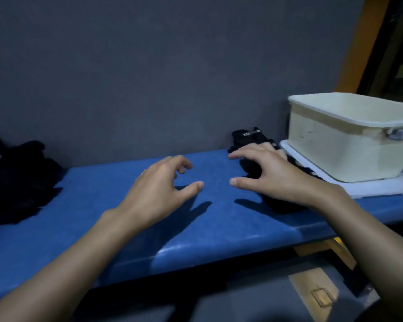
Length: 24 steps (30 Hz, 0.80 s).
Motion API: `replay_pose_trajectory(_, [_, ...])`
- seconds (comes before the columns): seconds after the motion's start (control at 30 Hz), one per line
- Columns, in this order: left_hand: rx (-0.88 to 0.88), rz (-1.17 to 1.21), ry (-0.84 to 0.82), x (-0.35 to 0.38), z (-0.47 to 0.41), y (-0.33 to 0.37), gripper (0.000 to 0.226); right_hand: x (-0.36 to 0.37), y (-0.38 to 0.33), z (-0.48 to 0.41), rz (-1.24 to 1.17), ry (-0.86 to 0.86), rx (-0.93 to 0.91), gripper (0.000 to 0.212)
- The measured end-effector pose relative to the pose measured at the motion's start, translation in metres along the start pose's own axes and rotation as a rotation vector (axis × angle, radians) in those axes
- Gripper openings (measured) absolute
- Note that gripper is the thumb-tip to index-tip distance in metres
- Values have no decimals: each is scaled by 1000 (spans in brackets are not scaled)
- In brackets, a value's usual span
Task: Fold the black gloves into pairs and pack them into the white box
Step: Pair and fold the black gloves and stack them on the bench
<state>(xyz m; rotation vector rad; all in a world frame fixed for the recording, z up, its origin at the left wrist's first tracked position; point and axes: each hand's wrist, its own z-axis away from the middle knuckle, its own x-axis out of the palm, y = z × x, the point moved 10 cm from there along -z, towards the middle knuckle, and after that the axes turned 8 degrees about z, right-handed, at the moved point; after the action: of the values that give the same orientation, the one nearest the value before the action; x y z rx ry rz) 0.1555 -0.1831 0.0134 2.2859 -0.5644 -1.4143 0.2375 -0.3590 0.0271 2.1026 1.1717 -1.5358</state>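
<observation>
A person's two bare hands work over a blue padded bench (102, 217), its surface smooth with a rounded front edge that catches a dull sheen. The right hand (268, 173), at about 3 o'clock from centre, lies with fingers spread and thumb stretched out on top of a bundle of black gloves (247, 137). It presses on the soft, dark fabric rather than closing round it, and it hides the bundle's middle. A small pale tag shows on the glove at the far end. The left hand (159, 189), near centre, hovers just above the bench with fingers loosely curled and holds nothing; its shadow falls on the blue surface.

Just beside the bundle, toward 2 o'clock, stands the white box (335, 145), a rectangular plastic tub with a thick rolled rim and a grey handle (400, 133). It sits on a flat white sheet (382, 189).

At 9 o'clock, well apart from both hands, a loose heap of more black gloves (16, 173) lies crumpled against the matte grey wall (149, 77) behind the bench.
</observation>
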Motion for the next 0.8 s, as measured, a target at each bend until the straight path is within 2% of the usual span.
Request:
replay_pose_trajectory(0.3, [-140,-189,212,-141,40,-119,36,87,-151,-101,-236,-145,-186,27])
replay_pose_trajectory(0.4, [-165,-299,276,-173,58,-150,34,119,-202,-126,-307,-185,-232,28])
replay_pose_trajectory(0.5, [-205,-450,314,-194,71,-176,22,143,-246,-146,-362,-202,-273,31])
replay_pose_trajectory(0.63, [-248,-614,311,-209,74,-205,42,163,-282,-171,-423,-196,-265,39])
replay_pose_trajectory(0.8, [-326,-636,224,-204,71,-233,54,183,-301,-190,-604,-294,-190,42])
